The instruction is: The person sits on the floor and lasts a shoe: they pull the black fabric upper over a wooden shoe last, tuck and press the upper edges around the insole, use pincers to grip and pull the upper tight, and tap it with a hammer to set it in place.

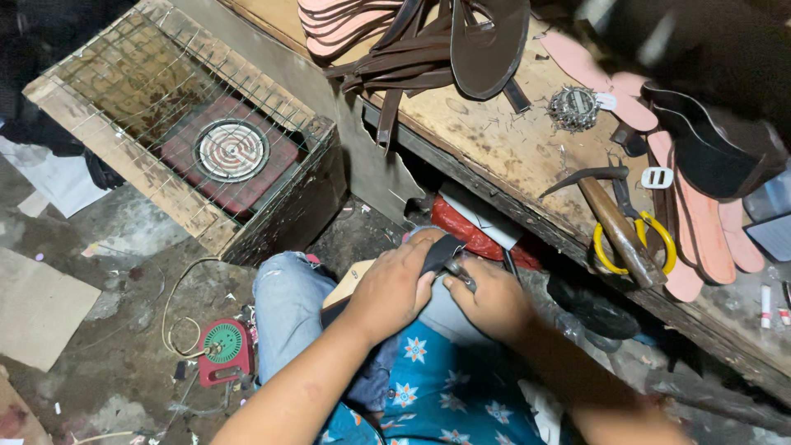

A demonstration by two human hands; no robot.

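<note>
A dim workshop with a littered concrete floor; a worn wooden table (494,140) runs along the right. At left, a mesh-topped wooden box (177,124) encloses a coil heater (231,150); a small red dial unit (224,346) lies on the floor below.

At centre, over the person's lap, the left hand (394,288) is clamped around a dark sandal strap piece (439,254). The right hand (493,298) is closed on a small metal tool (458,274) touching that piece.

On the table: hammer (614,218), yellow-handled scissors (636,239), pink insoles (709,222).

Risk: the tool could slip off the strap into the left fingers, which sit just beside its tip.
</note>
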